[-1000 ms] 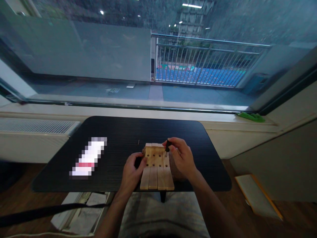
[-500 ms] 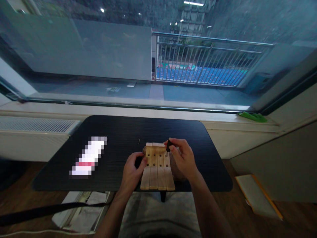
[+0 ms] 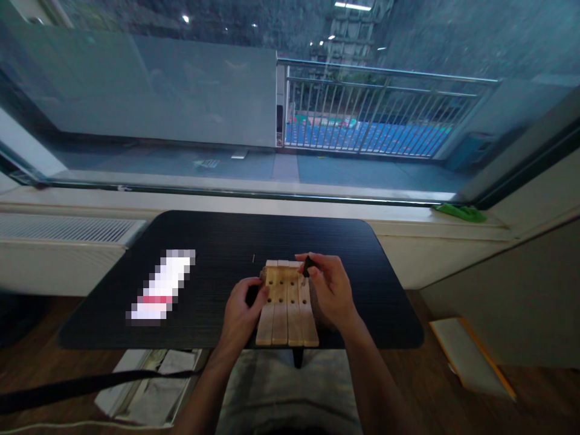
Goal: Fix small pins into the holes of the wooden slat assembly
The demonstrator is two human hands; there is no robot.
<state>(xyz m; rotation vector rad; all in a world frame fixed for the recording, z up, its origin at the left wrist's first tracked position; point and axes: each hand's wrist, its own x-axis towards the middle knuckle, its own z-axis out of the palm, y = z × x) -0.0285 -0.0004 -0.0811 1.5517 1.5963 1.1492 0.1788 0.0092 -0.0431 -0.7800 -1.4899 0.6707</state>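
A pale wooden piece of several slats (image 3: 287, 323), with two rows of dark holes, lies near the table's front edge. Its far end rests over something brown and rough (image 3: 321, 311), mostly hidden behind my right hand. My left hand (image 3: 243, 305) grips the piece's left side, thumb on top by the holes. In my right hand (image 3: 333, 284), a small screwdriver with a black handle (image 3: 309, 266) is pinched between thumb and fingers. Its tip points down at the far hole of the rightmost slat.
On the black table (image 3: 217, 241), a thin pin-like piece (image 3: 253, 258) lies beyond the wood. A blurred-out bright rectangle (image 3: 163, 284) is at the left. Below the table stands an open white box (image 3: 149, 386). A green cloth (image 3: 461, 212) lies on the windowsill (image 3: 317, 208).
My right hand has turned slightly, and the screwdriver handle leans a little differently. My left hand and the wooden piece stay in place.
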